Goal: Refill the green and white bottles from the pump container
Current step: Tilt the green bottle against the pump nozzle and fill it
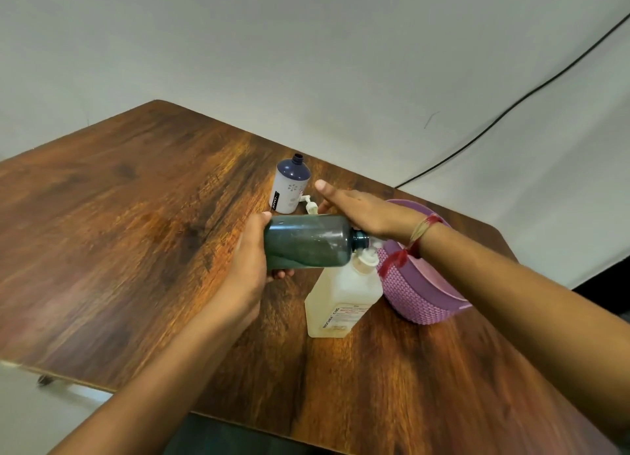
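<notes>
My left hand (250, 250) grips the base of the dark green bottle (308, 241), which lies sideways in the air with its open neck pointing right. The neck sits just above the white pump head of the pale yellow pump container (342, 301), which stands on the table. My right hand (358, 209) lies flat with straight fingers over the bottle's neck end and the pump; whether it touches either one I cannot tell. The white bottle (289, 187) with a dark blue top stands uncapped farther back. A small white pump cap (310, 205) lies beside it.
A purple knitted basket (426, 301) with a pink rim stands right of the pump container, under my right wrist. The wooden table (136, 233) stretches to the left and front. A black cable (511, 107) runs along the white backdrop at the right.
</notes>
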